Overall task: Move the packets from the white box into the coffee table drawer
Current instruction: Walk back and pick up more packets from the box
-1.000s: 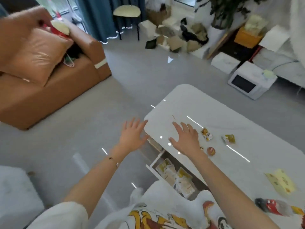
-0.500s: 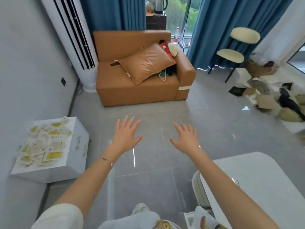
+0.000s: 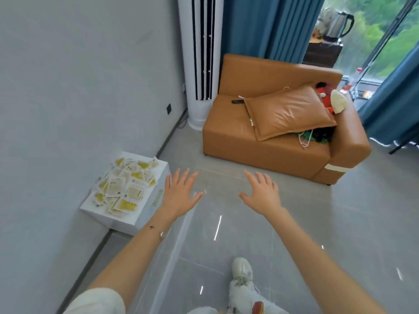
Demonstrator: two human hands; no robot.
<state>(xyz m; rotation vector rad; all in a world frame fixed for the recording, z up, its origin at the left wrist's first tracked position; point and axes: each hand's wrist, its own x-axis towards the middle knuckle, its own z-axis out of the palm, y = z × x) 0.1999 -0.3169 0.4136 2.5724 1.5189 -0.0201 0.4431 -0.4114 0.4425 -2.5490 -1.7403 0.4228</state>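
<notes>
A white box (image 3: 145,209) stands on the floor against the left wall, its top covered with several white and yellow packets (image 3: 123,189). My left hand (image 3: 179,193) hovers just to the right of the box with fingers spread and nothing in it. My right hand (image 3: 263,193) is held out further right over the grey floor, fingers also spread and empty. The coffee table and its drawer are out of view.
An orange sofa (image 3: 272,137) with a cushion (image 3: 288,112) stands ahead on the right. A tall white air conditioner (image 3: 200,62) stands in the corner beside it. Blue curtains (image 3: 267,26) hang behind. My white shoe (image 3: 242,271) is on the grey tiled floor.
The view has swung left, away from the coffee table and drawer, toward the wall. The white box has come closer and nearer centre. Both hands stay open and empty.
</notes>
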